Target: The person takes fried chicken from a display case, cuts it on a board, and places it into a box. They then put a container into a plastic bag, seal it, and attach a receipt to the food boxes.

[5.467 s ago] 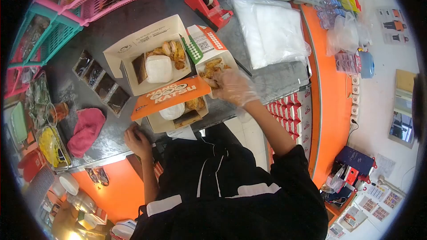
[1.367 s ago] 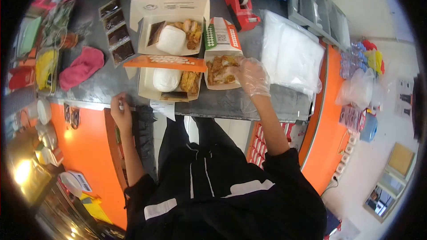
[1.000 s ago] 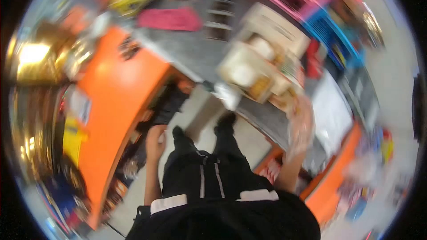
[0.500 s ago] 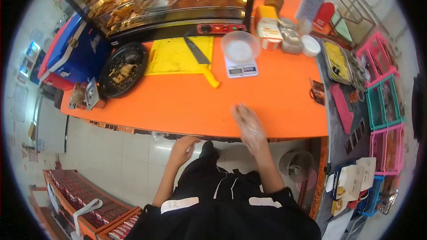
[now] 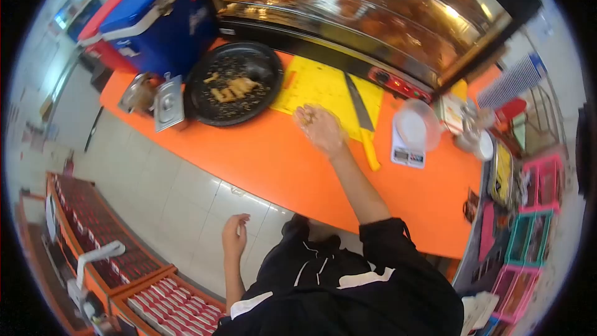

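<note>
My right hand (image 5: 321,129), in a clear plastic glove, is over the front edge of the yellow cutting board (image 5: 303,81). Its fingers are curled around small brownish food bits (image 5: 307,116), blurred by motion. Left of it lies a round black pan (image 5: 261,101) with brown food pieces (image 5: 235,90) and scattered crumbs. A knife (image 5: 359,102) with a yellow handle rests across the board, right of the hand. My left hand (image 5: 235,233) is bare and hangs in front of the counter, fingers loosely apart, holding nothing.
Behind the board stands a lit glass food display (image 5: 348,9). A kitchen scale (image 5: 408,157) bears a clear plastic bowl (image 5: 429,126) on the right. Metal containers (image 5: 168,104) and a blue cooler (image 5: 155,25) are at the left. Stacked cups (image 5: 513,81) stand at the far right.
My right hand has moved from the counter's front edge forward and left to the board, near the pan. The view has turned left. My left hand stays low in front of the counter.
</note>
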The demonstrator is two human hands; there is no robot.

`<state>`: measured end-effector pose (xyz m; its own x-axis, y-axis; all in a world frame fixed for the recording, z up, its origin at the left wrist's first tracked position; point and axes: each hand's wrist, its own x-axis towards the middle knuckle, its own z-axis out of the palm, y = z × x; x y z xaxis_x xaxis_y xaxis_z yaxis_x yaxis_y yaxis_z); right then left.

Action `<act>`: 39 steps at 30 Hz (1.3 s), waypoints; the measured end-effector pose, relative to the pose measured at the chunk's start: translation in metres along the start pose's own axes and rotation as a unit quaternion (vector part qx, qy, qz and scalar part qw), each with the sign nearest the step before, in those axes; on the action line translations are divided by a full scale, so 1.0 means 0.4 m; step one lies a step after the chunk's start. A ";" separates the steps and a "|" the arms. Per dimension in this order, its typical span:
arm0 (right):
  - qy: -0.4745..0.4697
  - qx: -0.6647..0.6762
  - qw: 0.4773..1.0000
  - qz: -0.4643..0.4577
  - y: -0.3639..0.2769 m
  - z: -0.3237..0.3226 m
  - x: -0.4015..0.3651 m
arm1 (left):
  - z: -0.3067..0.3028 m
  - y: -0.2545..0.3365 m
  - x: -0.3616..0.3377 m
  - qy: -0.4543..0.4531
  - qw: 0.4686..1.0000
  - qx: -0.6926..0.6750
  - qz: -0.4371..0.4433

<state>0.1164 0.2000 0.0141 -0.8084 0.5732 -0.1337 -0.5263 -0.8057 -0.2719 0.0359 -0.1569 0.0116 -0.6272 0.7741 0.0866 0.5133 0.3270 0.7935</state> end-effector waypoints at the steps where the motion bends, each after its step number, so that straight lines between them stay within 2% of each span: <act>1: -0.053 -0.011 0.998 0.013 0.023 0.015 0.101 | 0.004 -0.001 -0.010 0.018 1.000 0.003 -0.007; 2: -0.105 -0.019 0.994 0.022 0.047 0.047 0.197 | 0.010 -0.001 -0.016 0.009 1.000 -0.001 -0.008; 4: 0.077 -0.114 0.990 0.039 0.060 0.225 0.253 | 0.028 0.025 -0.012 0.006 1.000 -0.003 -0.015; 5: 0.076 -0.114 0.989 0.047 0.071 0.235 0.278 | 0.036 0.055 0.005 0.015 0.998 -0.054 -0.023; 6: 0.127 -0.132 0.982 0.034 0.083 0.242 0.300 | 0.041 0.086 0.024 0.022 0.994 -0.104 -0.029; 8: 0.225 -0.174 0.959 0.003 0.101 0.262 0.325 | 0.055 0.155 0.072 -0.007 0.990 -0.142 0.019; 9: 0.223 -0.179 0.958 0.008 0.103 0.291 0.298 | 0.059 0.199 0.095 -0.039 0.984 -0.172 0.036; 11: 0.318 -0.055 0.940 -0.115 0.086 0.331 0.199 | 0.078 0.280 0.129 -0.096 0.967 -0.223 0.070; 13: 0.282 -0.074 0.921 -0.259 0.047 0.328 0.103 | 0.116 0.360 0.161 -0.120 0.952 -0.260 0.105; 16: 0.248 -0.105 0.894 -0.358 -0.022 0.304 -0.028 | 0.201 0.440 0.166 -0.120 0.942 -0.291 0.115; 21: 0.250 -0.151 0.860 -0.419 -0.092 0.257 -0.188 | 0.281 0.532 0.185 -0.105 0.935 -0.319 0.119; 23: 0.250 -0.173 0.846 -0.437 -0.089 0.249 -0.207 | 0.300 0.539 0.206 -0.136 0.898 -0.413 0.066; 27: 0.265 -0.266 0.803 -0.463 -0.052 0.258 -0.167 | 0.292 0.519 0.301 -0.172 0.852 -0.490 0.059; 29: 0.267 -0.332 0.761 -0.489 -0.015 0.277 -0.113 | 0.252 0.490 0.372 -0.278 0.817 -0.505 0.003; 30: 0.265 -0.366 0.736 -0.505 0.007 0.291 -0.079 | 0.239 0.477 0.409 -0.281 0.816 -0.505 0.014; 33: 0.256 -0.481 0.617 -0.568 0.065 0.339 0.050 | 0.181 0.416 0.519 -0.248 0.799 -0.541 0.082; 35: 0.229 -0.558 0.507 -0.615 0.094 0.390 0.148 | 0.123 0.387 0.586 -0.145 0.801 -0.571 0.112; 36: 0.208 -0.589 0.455 -0.634 0.097 0.422 0.195 | 0.096 0.365 0.619 -0.148 0.797 -0.574 0.117; 38: 0.161 -0.640 0.366 -0.656 0.082 0.511 0.283 | 0.029 0.302 0.685 -0.123 0.835 -0.500 0.193; 39: 0.140 -0.663 0.326 -0.659 0.058 0.566 0.328 | -0.005 0.265 0.702 -0.170 0.842 -0.476 0.187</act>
<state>-0.0614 0.2229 0.2060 0.0436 0.4318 0.9009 0.3583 0.8350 -0.4176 -0.0870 0.0939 0.1213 -0.2380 0.8904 0.3881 -0.1662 -0.4310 0.8869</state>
